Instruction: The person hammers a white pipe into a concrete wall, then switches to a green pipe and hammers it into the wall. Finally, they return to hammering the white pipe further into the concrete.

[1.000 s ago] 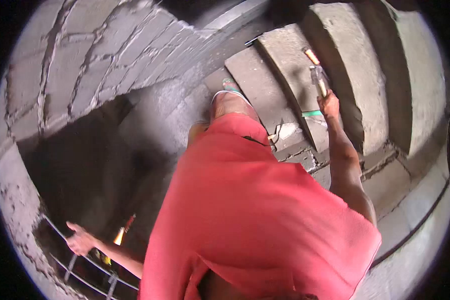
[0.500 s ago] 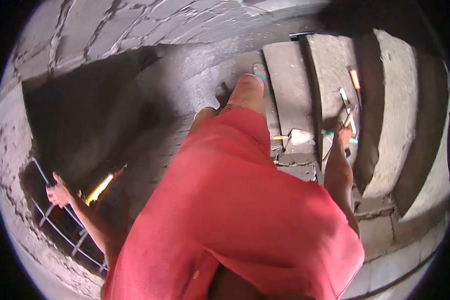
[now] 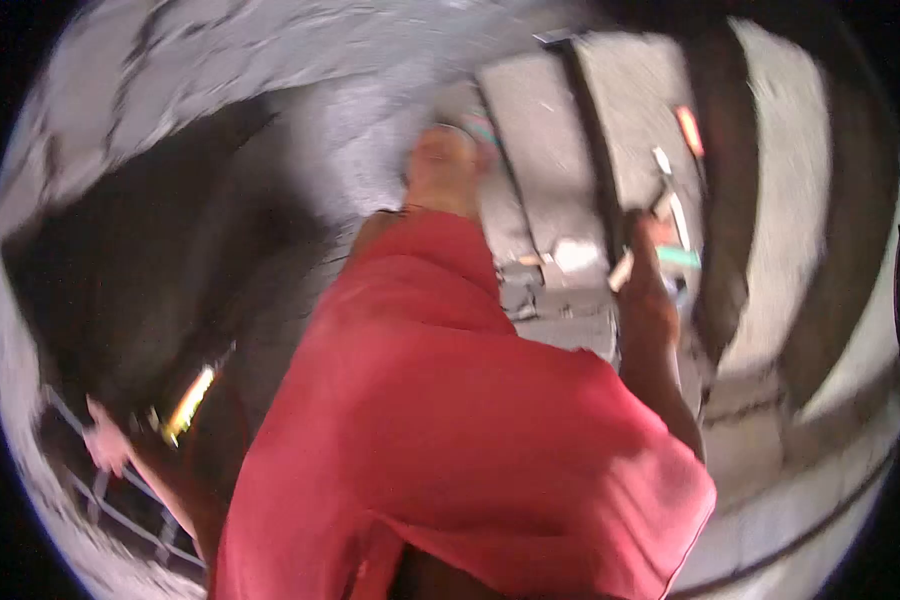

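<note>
Ahead, right hand (image 3: 648,292) wraps a wooden-handled hammer (image 3: 621,270) over grey concrete steps (image 3: 540,130). Left hand (image 3: 105,450) touches thin metal railing bars (image 3: 120,505); grip unclear.

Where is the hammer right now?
Head view, right of centre: the hammer is in the right hand, over the concrete steps, beside a green strip.

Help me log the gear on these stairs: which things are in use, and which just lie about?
In use: pale-handled hammer-like tool in the right hand; thin metal railing bars under the left hand.
Lying about on the grey concrete steps: orange-red stick-shaped object; white rubble chunk; green strip.
</note>
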`<action>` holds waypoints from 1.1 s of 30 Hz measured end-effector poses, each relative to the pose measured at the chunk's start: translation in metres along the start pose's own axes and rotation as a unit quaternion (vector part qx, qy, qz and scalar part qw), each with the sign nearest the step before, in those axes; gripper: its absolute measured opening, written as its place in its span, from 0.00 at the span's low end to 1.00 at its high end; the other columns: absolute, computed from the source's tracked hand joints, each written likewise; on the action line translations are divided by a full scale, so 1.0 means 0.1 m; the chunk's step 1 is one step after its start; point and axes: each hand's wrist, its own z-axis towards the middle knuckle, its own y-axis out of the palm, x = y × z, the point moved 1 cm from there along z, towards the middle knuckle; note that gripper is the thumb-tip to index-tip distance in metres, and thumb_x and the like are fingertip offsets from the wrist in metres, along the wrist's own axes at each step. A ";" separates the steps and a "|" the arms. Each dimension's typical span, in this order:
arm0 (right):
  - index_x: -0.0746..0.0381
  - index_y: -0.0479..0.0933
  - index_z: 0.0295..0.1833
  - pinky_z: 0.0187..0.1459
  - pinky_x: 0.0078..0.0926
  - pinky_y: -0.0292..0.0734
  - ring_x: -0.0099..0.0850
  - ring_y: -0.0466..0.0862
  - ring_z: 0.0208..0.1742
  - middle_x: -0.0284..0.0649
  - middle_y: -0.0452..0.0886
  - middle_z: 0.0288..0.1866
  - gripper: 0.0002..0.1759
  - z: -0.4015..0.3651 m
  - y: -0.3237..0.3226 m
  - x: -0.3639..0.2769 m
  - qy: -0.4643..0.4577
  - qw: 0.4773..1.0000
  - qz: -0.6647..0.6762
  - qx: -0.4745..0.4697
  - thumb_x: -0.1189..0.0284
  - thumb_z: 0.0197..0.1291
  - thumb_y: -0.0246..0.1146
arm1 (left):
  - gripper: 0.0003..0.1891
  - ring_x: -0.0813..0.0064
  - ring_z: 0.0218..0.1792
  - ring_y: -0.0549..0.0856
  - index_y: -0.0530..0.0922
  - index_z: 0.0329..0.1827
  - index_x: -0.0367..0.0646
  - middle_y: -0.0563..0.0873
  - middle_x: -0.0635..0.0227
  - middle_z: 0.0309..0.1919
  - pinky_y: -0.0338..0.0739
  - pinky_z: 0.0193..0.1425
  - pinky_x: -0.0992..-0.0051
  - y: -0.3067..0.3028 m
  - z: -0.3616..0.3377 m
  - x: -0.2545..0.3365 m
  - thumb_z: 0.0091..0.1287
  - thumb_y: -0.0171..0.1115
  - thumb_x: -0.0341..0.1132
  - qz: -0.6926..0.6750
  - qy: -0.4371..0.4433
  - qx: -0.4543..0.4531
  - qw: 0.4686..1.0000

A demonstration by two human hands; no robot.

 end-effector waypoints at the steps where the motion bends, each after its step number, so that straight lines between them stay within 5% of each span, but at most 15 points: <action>1: 0.62 0.82 0.45 0.51 0.39 0.80 0.42 0.85 0.50 0.45 0.86 0.44 0.21 -0.07 0.14 0.04 0.127 0.981 0.044 0.137 0.56 0.54 0.68 | 0.47 0.47 0.48 0.82 0.85 0.37 0.51 0.85 0.55 0.48 0.71 0.50 0.40 0.04 0.02 0.06 0.36 0.55 0.87 -0.007 -0.039 0.004 0.999; 2: 0.63 0.81 0.44 0.49 0.43 0.81 0.47 0.87 0.46 0.51 0.86 0.40 0.21 -0.14 -0.17 0.14 0.184 0.929 0.315 0.072 0.57 0.54 0.68 | 0.46 0.48 0.45 0.82 0.84 0.33 0.51 0.85 0.53 0.44 0.70 0.48 0.40 0.21 0.02 0.00 0.35 0.55 0.87 -0.042 0.007 0.075 0.996; 8: 0.59 0.80 0.39 0.36 0.45 0.81 0.50 0.85 0.31 0.52 0.82 0.27 0.18 -0.75 -0.47 0.29 0.222 0.911 0.290 0.191 0.58 0.48 0.72 | 0.47 0.44 0.29 0.83 0.71 0.15 0.50 0.82 0.50 0.24 0.72 0.30 0.37 0.70 0.22 0.38 0.35 0.43 0.92 -0.028 0.062 0.304 0.950; 10: 0.55 0.82 0.44 0.42 0.43 0.81 0.43 0.88 0.39 0.39 0.87 0.33 0.30 -0.46 0.31 0.46 0.317 0.913 0.217 0.136 0.40 0.51 0.69 | 0.47 0.44 0.30 0.83 0.71 0.15 0.50 0.82 0.49 0.24 0.72 0.30 0.36 0.78 0.34 -0.05 0.35 0.43 0.93 0.003 0.072 0.259 0.963; 11: 0.55 0.83 0.44 0.48 0.41 0.80 0.37 0.88 0.44 0.37 0.87 0.38 0.37 -0.39 0.43 0.44 0.338 0.931 0.075 0.119 0.31 0.50 0.62 | 0.49 0.37 0.35 0.84 0.79 0.23 0.49 0.84 0.42 0.31 0.71 0.37 0.25 0.80 0.48 -0.07 0.37 0.43 0.92 -0.016 0.092 0.083 0.992; 12: 0.55 0.85 0.44 0.51 0.37 0.79 0.36 0.87 0.49 0.39 0.87 0.43 0.40 -0.37 0.15 0.50 0.296 0.947 0.112 -0.050 0.28 0.53 0.56 | 0.50 0.34 0.42 0.85 0.85 0.35 0.50 0.86 0.41 0.38 0.69 0.43 0.21 0.62 0.36 -0.11 0.40 0.44 0.91 -0.037 0.072 0.088 0.993; 13: 0.58 0.84 0.40 0.39 0.31 0.81 0.31 0.88 0.42 0.39 0.88 0.39 0.31 -0.46 -0.06 0.40 0.229 0.972 -0.048 -0.030 0.39 0.53 0.65 | 0.50 0.30 0.41 0.85 0.86 0.37 0.49 0.87 0.40 0.37 0.69 0.45 0.20 0.62 0.39 -0.11 0.43 0.44 0.90 -0.039 0.094 0.069 0.992; 15: 0.57 0.85 0.41 0.43 0.33 0.81 0.29 0.88 0.40 0.35 0.89 0.39 0.28 -0.33 0.14 0.65 0.265 0.945 0.186 -0.039 0.41 0.57 0.62 | 0.49 0.34 0.41 0.86 0.86 0.37 0.51 0.87 0.44 0.36 0.71 0.42 0.23 0.33 0.32 -0.13 0.45 0.43 0.89 -0.100 0.086 0.016 0.991; 17: 0.55 0.83 0.39 0.38 0.39 0.80 0.38 0.88 0.33 0.39 0.88 0.31 0.24 -0.08 0.92 0.99 0.139 0.989 -0.059 0.008 0.45 0.58 0.60 | 0.47 0.39 0.41 0.87 0.87 0.43 0.55 0.88 0.49 0.36 0.74 0.43 0.28 0.28 0.24 -0.10 0.49 0.42 0.88 -0.072 0.082 0.057 0.992; 19: 0.56 0.78 0.21 0.27 0.41 0.78 0.38 0.86 0.27 0.39 0.83 0.23 0.24 -0.16 0.83 0.81 0.171 0.934 -0.148 0.278 0.49 0.60 0.60 | 0.45 0.43 0.45 0.87 0.86 0.46 0.56 0.88 0.49 0.40 0.77 0.49 0.35 0.33 0.26 -0.20 0.51 0.44 0.86 -0.057 0.079 0.052 0.994; 21: 0.52 0.69 0.16 0.16 0.42 0.65 0.32 0.74 0.17 0.35 0.71 0.16 0.21 -0.35 0.56 0.87 0.073 0.957 0.088 0.267 0.55 0.57 0.63 | 0.46 0.47 0.57 0.81 0.84 0.56 0.56 0.85 0.52 0.52 0.66 0.60 0.33 0.36 0.24 -0.22 0.52 0.49 0.84 -0.100 0.111 0.018 0.989; 22: 0.51 0.72 0.19 0.17 0.39 0.65 0.31 0.75 0.19 0.32 0.71 0.16 0.18 0.16 1.35 1.21 0.100 0.872 -0.263 0.400 0.55 0.57 0.63 | 0.44 0.48 0.52 0.81 0.84 0.52 0.53 0.83 0.51 0.48 0.67 0.55 0.36 0.30 0.19 -0.20 0.53 0.49 0.83 -0.118 0.123 0.027 0.985; 27: 0.55 0.78 0.25 0.20 0.40 0.68 0.35 0.79 0.21 0.34 0.77 0.22 0.17 -0.28 1.00 1.43 0.094 0.803 -0.355 0.470 0.54 0.56 0.63 | 0.41 0.51 0.31 0.80 0.84 0.32 0.43 0.76 0.49 0.25 0.72 0.30 0.47 -0.08 -0.05 -0.20 0.61 0.49 0.78 -0.090 0.199 0.310 0.925; 31: 0.61 0.79 0.31 0.25 0.34 0.70 0.35 0.84 0.30 0.36 0.85 0.31 0.20 -0.67 0.44 1.51 0.156 0.944 -0.046 0.287 0.53 0.55 0.63 | 0.46 0.45 0.37 0.79 0.85 0.39 0.42 0.76 0.45 0.29 0.69 0.33 0.47 -0.13 -0.14 -0.23 0.59 0.43 0.81 -0.144 0.196 0.284 0.927; 33: 0.61 0.83 0.36 0.24 0.45 0.76 0.43 0.83 0.26 0.41 0.84 0.29 0.18 -0.64 0.44 1.56 0.103 0.911 0.188 0.353 0.57 0.54 0.65 | 0.43 0.46 0.40 0.81 0.85 0.43 0.45 0.79 0.44 0.33 0.71 0.38 0.48 -0.03 -0.10 -0.24 0.60 0.44 0.80 -0.186 0.174 0.254 0.933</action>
